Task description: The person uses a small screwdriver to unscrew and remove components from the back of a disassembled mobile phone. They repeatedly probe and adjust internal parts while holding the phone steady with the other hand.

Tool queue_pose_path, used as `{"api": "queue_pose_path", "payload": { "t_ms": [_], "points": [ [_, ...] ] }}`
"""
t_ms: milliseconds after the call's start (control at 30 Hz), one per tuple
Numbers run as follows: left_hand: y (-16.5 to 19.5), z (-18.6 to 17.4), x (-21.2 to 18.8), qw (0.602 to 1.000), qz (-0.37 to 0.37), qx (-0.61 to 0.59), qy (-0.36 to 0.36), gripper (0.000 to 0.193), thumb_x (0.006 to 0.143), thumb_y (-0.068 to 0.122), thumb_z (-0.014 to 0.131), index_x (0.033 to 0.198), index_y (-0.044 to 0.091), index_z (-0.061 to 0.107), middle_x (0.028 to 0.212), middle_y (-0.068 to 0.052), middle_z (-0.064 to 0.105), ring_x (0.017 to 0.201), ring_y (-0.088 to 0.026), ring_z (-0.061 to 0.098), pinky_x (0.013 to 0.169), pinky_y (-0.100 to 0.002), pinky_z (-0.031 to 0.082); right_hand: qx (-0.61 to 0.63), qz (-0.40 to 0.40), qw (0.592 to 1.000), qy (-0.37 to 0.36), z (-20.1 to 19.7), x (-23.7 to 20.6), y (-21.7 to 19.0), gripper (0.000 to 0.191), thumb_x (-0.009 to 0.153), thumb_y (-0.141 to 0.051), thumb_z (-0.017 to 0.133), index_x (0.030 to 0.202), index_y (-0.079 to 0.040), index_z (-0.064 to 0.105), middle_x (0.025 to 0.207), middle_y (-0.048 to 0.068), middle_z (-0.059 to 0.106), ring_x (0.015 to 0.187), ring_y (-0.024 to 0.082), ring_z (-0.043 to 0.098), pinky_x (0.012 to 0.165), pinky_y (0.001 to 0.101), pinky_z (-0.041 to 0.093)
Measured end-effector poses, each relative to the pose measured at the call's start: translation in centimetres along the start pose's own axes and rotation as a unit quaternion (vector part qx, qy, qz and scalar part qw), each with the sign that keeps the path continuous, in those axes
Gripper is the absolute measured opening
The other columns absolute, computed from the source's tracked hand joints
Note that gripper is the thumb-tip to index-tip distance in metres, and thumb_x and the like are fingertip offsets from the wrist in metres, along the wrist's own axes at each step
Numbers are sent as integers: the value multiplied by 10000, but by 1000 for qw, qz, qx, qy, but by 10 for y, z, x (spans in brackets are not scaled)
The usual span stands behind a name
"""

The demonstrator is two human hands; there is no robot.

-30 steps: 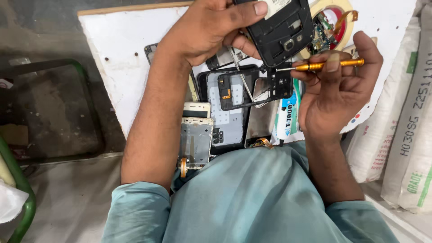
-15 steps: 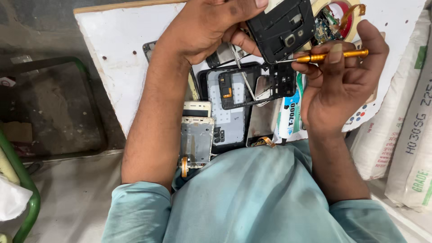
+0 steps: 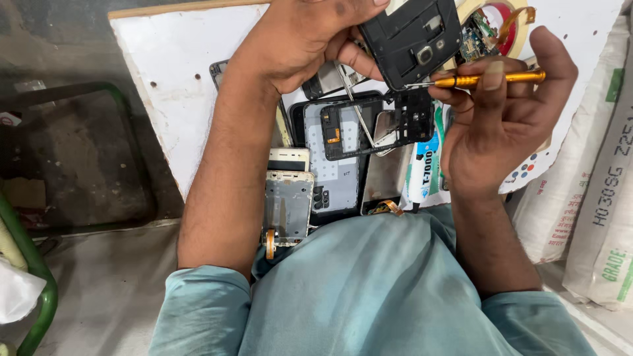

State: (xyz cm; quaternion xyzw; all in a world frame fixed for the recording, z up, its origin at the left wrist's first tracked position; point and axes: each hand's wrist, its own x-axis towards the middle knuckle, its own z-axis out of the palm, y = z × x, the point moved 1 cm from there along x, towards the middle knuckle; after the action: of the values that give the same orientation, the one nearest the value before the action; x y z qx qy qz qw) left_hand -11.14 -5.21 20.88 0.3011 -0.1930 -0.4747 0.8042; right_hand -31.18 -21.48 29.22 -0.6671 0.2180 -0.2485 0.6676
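While my left hand (image 3: 300,39) has tipped the black phone frame (image 3: 412,39) up higher than a moment ago, my right-hand fingers (image 3: 491,76) stay pinched on the yellow screwdriver (image 3: 488,79), tip now at its lower edge, above the parts-strewn desk (image 3: 171,79).

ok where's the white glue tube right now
In the head view, the white glue tube with blue print lies on the white board, just left of the right hand, beside the phone frames.

black phone back frame (image 3: 412,39), camera cutouts showing, held tilted at top centre of the frame. slim gold screwdriver (image 3: 488,79), lying nearly level at upper right, thin tip touching the frame's lower edge.
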Motion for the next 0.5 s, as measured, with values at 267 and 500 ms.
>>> {"api": "queue_pose_path", "payload": {
  "t_ms": [267, 500],
  "points": [
    [-6, -1, 0, 1000, -7, -14, -14, 347, 1113, 195, 656, 1282, -104, 614, 1117, -219, 739, 1006, -351, 807, 847, -464, 683, -93, -75, 993, 16, -6, -7, -2, 424, 1205, -67, 612, 1519, -6, 334, 1031, 170, 658, 829, 180, 644, 712, 268, 554],
    [-5, 3, -1, 1000, -4, -13, 16, 353, 1075, 210, 692, 1252, -85, 609, 1095, -212, 740, 992, -347, 810, 801, -479, 686, -141, -139, 980, -31, -1, -11, -7, 383, 1276, -90, 605, 1530, -50, 320, 1110, 149, 667, 971, 179, 709, 882, 312, 675]
  ]
}}
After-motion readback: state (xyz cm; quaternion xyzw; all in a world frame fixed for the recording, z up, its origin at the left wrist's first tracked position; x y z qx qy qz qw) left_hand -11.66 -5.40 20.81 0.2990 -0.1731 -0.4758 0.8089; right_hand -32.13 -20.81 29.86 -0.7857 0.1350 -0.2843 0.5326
